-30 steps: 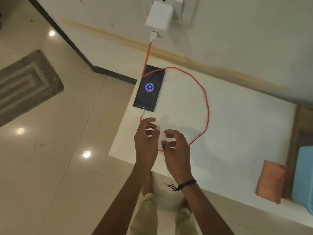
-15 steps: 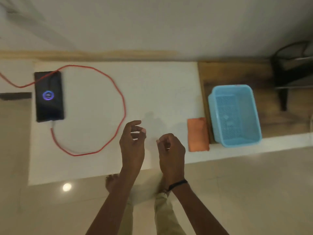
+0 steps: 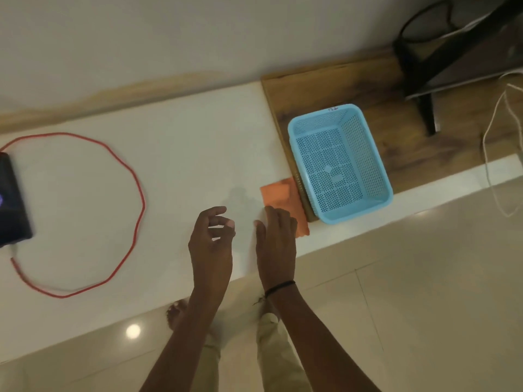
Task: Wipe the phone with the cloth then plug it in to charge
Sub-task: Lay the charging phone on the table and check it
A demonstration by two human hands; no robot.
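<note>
Currently the phone lies at the counter's far left edge, screen lit, red cable attached and looped clear. Both hands hold nothing: left hand hovers, fingers loosely curled; right hand overlaps the folded orange cloth beside the blue basket; contact cannot be confirmed.

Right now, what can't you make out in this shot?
- phone, head view: cut off by the left edge, screen unreadable.
- red cable: its charger end runs out of frame.
- orange cloth: near end hidden under the right hand; contact unclear.
- left hand: empty, fingers curled.
</note>
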